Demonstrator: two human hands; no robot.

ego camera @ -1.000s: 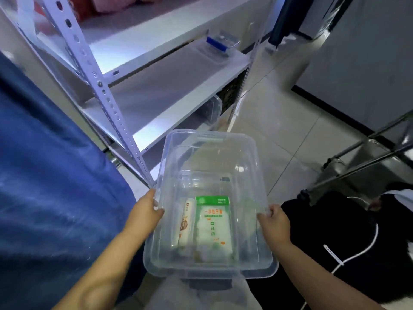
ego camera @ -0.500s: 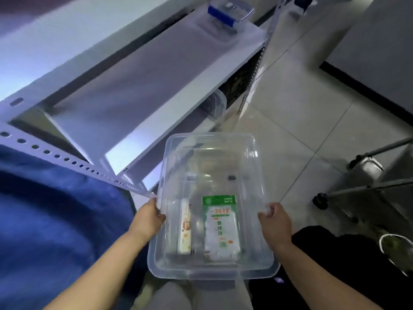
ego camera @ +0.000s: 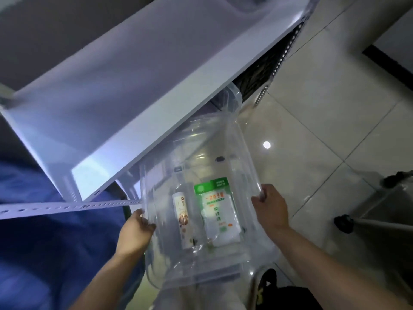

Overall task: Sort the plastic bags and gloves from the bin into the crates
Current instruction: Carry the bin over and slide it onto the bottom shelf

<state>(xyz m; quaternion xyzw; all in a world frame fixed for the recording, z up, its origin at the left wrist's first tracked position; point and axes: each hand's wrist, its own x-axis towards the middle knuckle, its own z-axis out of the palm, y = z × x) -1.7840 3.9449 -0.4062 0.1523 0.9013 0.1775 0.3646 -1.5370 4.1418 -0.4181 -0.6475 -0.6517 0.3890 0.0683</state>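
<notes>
Left hand (ego camera: 134,233) clamped on the left rim of the clear bin (ego camera: 243,153), fingers curled over the edge near its near corner. Right hand (ego camera: 269,209) clamped on the right rim, thumb on top, fingers hidden behind the wall. Bin held up off the floor between both hands, far end pointing at the rack.

Inside, on the bin's bottom: green-topped pack (ego camera: 218,211) on the right, flat, long side running away from the body; slim white-and-brown pack (ego camera: 183,220) just beside it on the left, parallel, a narrow gap between. Which holds bags and which gloves: cannot tell, print too small.

Beyond the far rim, a second clear tub (ego camera: 232,97) partly tucked under the white shelf (ego camera: 138,90). Perforated post (ego camera: 67,206) lying across the view at left, its end meeting the bin by the left hand. Blue cloth (ego camera: 44,242) at lower left. Tiled floor (ego camera: 324,113) to the right, with a bright spot of reflected light. Black wheel (ego camera: 344,223) on a metal leg at the right edge.
</notes>
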